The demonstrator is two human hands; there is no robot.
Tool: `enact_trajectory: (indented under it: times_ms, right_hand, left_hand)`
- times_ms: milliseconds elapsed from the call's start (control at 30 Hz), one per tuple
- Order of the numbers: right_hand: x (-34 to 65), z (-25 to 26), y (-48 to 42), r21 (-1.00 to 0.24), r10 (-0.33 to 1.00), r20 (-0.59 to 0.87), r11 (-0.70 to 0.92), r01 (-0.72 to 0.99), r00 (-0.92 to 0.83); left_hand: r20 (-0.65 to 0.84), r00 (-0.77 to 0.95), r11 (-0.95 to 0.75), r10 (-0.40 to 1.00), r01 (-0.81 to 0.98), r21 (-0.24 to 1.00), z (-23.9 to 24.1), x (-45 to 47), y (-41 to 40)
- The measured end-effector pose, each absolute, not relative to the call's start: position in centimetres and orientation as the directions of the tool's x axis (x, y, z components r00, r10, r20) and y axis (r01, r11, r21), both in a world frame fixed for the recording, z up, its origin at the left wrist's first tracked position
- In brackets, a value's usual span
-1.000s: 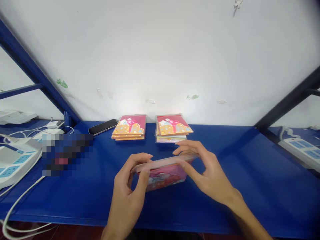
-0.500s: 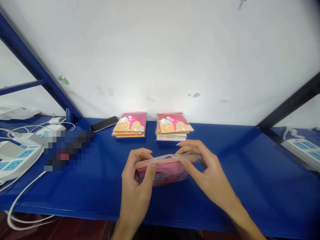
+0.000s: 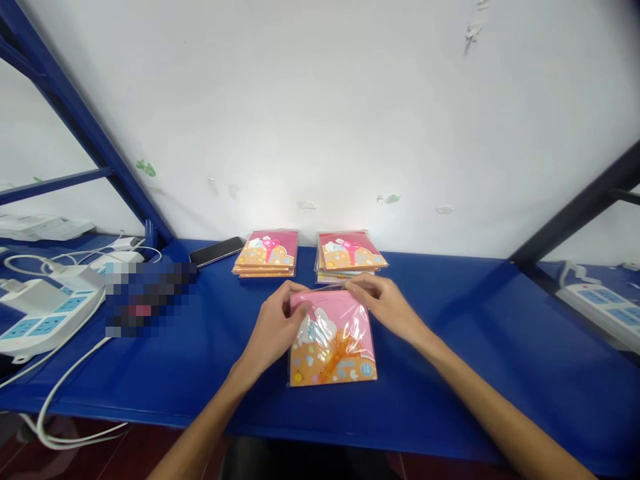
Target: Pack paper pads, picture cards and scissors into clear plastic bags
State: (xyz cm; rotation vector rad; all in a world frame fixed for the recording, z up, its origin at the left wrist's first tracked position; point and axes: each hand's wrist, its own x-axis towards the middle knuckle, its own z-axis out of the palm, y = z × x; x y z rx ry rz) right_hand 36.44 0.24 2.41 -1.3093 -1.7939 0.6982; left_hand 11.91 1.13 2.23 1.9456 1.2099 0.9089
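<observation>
A pink and orange paper packet in a clear plastic sleeve (image 3: 333, 340) is tilted toward me over the near part of the blue table, with orange scissors (image 3: 337, 357) showing through its front. My left hand (image 3: 280, 317) grips its upper left corner, thumb in front. At the upper right edge, my right hand (image 3: 383, 303) pinches the top of the clear sleeve. Behind them lie two stacks of similar packets: the left stack (image 3: 265, 253) and the right stack (image 3: 351, 252), each showing pink scissors on top.
A black phone (image 3: 217, 252) lies left of the stacks. White power strips (image 3: 50, 323) with plugs and cables cover the left side, beside a pixelated patch. Another power strip (image 3: 605, 310) is at the far right. Blue frame posts (image 3: 85, 127) rise at both sides before a white wall.
The packet has turned from nearly edge-on to show its printed front with orange scissors. Both hands have shifted up along its top edge, and the view has moved slightly.
</observation>
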Motion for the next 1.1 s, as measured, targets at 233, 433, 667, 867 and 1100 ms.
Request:
enact_trajectory:
  times_ms: [233, 433, 667, 867, 1100]
  right_hand:
    - [37.4, -1.9, 1.0, -0.621, 0.910, 0.350, 0.402, 0.673, -0.220]
    - [38.4, -2.1, 0.8, -0.430, 0.844, 0.398, 0.517, 0.740, -0.358]
    - [37.8, -1.8, -0.1, -0.316, 0.831, 0.425, 0.507, 0.802, -0.359]
    - [37.9, -0.8, -1.0, -0.277, 0.815, 0.415, 0.537, 0.797, -0.405]
    - [37.0, -0.4, -1.9, -0.272, 0.791, 0.378, 0.592, 0.759, -0.481]
  left_hand:
    - [0.251, 0.438, -0.490, 0.863, 0.608, 0.625, -0.8, 10.7, 4.3]
    - [0.318, 0.499, -0.589, 0.806, 0.635, 0.500, -1.8, 10.1, 4.7]
    - [0.363, 0.560, -0.666, 0.745, 0.649, 0.367, -1.7, 10.6, 4.3]
    - [0.331, 0.644, -0.722, 0.690, 0.639, 0.263, -1.0, 10.2, 3.1]
    - [0.286, 0.717, -0.772, 0.636, 0.587, 0.244, 0.2, 11.9, 2.4]
